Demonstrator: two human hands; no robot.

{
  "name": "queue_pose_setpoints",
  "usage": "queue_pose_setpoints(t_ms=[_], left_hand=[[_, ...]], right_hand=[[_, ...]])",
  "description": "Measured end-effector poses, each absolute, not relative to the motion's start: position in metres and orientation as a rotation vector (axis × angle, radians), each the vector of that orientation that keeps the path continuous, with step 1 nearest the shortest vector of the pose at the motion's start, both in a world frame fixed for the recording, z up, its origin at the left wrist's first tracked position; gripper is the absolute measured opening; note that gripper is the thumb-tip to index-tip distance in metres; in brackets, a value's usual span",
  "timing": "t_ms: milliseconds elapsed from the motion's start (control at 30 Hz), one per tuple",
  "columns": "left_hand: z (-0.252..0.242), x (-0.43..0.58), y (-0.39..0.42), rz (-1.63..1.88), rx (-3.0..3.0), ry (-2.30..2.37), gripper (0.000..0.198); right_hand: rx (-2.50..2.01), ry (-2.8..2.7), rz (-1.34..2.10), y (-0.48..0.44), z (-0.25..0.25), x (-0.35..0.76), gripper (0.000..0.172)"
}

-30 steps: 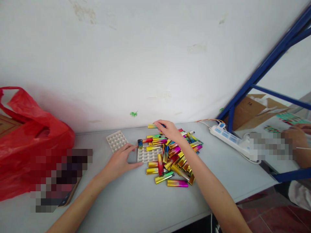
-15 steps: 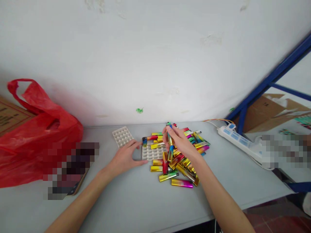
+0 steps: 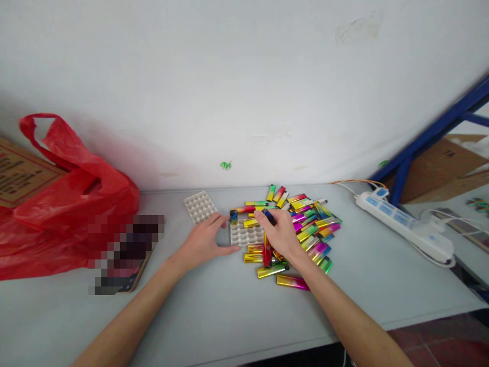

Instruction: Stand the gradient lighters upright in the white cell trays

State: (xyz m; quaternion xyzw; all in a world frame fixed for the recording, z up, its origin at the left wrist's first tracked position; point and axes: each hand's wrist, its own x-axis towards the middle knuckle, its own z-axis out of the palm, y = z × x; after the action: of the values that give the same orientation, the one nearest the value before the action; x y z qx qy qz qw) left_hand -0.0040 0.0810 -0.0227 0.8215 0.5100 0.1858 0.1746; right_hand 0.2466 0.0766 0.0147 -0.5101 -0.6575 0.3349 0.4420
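A heap of shiny coloured lighters (image 3: 305, 224) lies on the grey table (image 3: 214, 311). A white tray with round holes (image 3: 245, 235) sits at the heap's left edge, with one blue lighter (image 3: 233, 216) standing upright in its far left corner. My left hand (image 3: 202, 243) rests flat against the tray's left side, fingers apart. My right hand (image 3: 280, 232) is over the tray's right edge, its fingers closed on a dark blue lighter (image 3: 269, 217) held low above the holes. A second white tray (image 3: 199, 207) lies further back on the left.
A red plastic bag (image 3: 64, 204) bulges at the left, in front of a cardboard box (image 3: 19, 171). A white power strip (image 3: 405, 225) with cables lies at the right. A blue metal frame (image 3: 428, 137) rises by the wall. The table's front edge runs below my arms.
My right hand picked a lighter from the far side of the heap, lifted it, and has brought it down over the tray. My left hand stayed on the tray. The camera shifted left.
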Motion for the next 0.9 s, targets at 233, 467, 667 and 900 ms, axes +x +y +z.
queue_pose_setpoints(t_ms=[233,467,667,900], left_hand=[[-0.0227,-0.0041,0.0808,0.519,2.331,1.443,0.063],[-0.0246,-0.0046,0.0806,0.513,2.346,1.446,0.064],[-0.0237,-0.0036,0.0795,0.526,2.352,1.435,0.060],[-0.0241,-0.0017,0.0783,0.507,2.353,1.437,0.062]], right_hand=[[-1.263,-1.653,0.767,0.0791,0.0116,0.2447,0.053],[-1.234,-1.698,0.750,0.0750,0.0167,0.2420,0.055],[-1.251,-1.698,0.739,0.0744,0.0141,0.2411,0.053],[-1.028,-2.030,0.667,0.0713,0.0128,0.2452,0.031]])
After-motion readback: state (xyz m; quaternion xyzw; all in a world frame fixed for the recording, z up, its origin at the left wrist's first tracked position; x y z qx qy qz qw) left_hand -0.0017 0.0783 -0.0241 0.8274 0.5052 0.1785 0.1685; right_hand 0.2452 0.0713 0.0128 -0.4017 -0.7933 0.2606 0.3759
